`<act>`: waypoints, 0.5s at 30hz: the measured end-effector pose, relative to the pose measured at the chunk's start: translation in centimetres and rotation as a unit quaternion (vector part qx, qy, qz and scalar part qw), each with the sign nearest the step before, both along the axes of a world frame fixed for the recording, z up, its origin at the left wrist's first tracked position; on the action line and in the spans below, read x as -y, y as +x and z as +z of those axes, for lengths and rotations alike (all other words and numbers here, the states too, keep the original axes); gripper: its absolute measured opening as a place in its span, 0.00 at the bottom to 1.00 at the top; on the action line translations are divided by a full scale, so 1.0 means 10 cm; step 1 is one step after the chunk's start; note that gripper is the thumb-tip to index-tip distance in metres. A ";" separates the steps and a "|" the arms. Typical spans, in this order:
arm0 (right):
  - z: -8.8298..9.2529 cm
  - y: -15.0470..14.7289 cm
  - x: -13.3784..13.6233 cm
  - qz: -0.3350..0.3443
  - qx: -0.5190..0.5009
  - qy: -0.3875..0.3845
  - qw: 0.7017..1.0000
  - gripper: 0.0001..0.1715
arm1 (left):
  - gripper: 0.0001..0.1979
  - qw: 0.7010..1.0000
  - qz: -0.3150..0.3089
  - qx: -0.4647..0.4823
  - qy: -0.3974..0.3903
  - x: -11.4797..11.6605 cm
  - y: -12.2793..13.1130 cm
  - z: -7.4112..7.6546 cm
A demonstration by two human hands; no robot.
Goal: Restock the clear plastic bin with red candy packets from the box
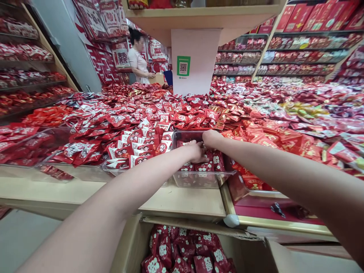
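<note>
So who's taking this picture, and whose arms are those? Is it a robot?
No robot here! A person wears a camera on their head, looking forward and down, so you see roughly what they see. Those are their own bare arms.

The left hand and the right hand both reach into a clear bin with dark red packets inside. The fingers are partly hidden, so I can't tell whether either one holds a packet.

The bin sits on a pale counter, among lots of other small packets, mostly red. Below, nearer the camera, is an open cardboard box with more dark red packets. Far back stands another person.
</note>
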State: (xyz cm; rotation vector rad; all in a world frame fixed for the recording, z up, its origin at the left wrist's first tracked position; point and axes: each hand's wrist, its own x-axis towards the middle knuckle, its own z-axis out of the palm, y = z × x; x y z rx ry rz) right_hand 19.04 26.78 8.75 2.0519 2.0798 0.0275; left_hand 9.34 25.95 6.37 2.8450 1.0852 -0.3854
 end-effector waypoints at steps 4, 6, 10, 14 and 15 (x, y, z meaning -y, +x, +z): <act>0.04 -0.03 0.04 -0.015 -0.015 0.038 0.999 0.18 | 0.31 1.000 0.018 -0.008 -0.003 -0.01 0.11 -0.05; 0.07 -0.02 0.04 -0.001 0.001 0.015 1.000 0.17 | 0.31 1.000 0.026 -0.008 -0.006 -0.01 0.15 -0.06; 0.25 -0.01 0.10 0.064 0.088 -0.032 0.994 0.16 | 0.30 0.999 0.032 0.003 -0.018 -0.01 0.15 -0.04; 0.43 -0.07 0.32 0.074 0.117 -0.145 0.980 0.09 | 0.27 0.998 0.056 0.027 -0.025 0.03 0.12 0.03; 0.43 -0.09 0.38 0.072 0.116 -0.170 0.976 0.08 | 0.28 0.997 0.069 0.035 -0.025 0.04 0.13 0.05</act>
